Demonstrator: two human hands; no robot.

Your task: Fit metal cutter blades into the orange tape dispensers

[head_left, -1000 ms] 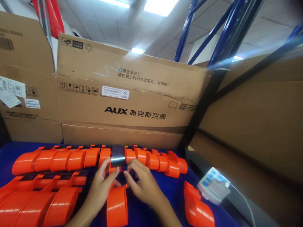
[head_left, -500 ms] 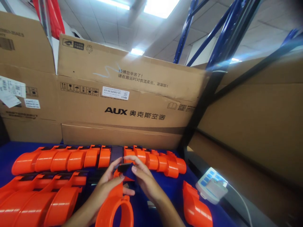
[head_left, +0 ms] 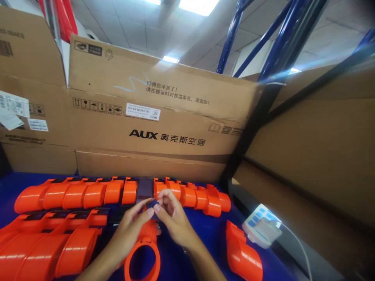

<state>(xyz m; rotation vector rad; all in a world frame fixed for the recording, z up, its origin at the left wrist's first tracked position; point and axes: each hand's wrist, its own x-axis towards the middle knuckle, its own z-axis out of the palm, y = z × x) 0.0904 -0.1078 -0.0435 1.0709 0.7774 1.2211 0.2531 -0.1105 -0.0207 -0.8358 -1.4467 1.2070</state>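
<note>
My left hand (head_left: 133, 224) is closed on an orange plastic part (head_left: 147, 233), which has a round open ring at its lower end. At the top of this part, a small dark blue strip (head_left: 152, 203), seemingly soft like a strap, sits between my fingertips. My right hand (head_left: 175, 224) pinches that strip between thumb and fingers, right beside my left thumb. Fingers partly cover the upper end of the orange part, so how the strip joins it cannot be seen.
Similar orange parts stand in a back row (head_left: 95, 194) and a front left row (head_left: 77, 248) on the blue surface. One orange part (head_left: 244, 253) lies at right, near a white power strip (head_left: 260, 224) with a cable. Cardboard (head_left: 164, 160) and a rack post (head_left: 249, 128) bound the back.
Both hands have come closer together at the strip, which is now folded smaller between the fingertips. The orange part's ring has turned more towards me.
</note>
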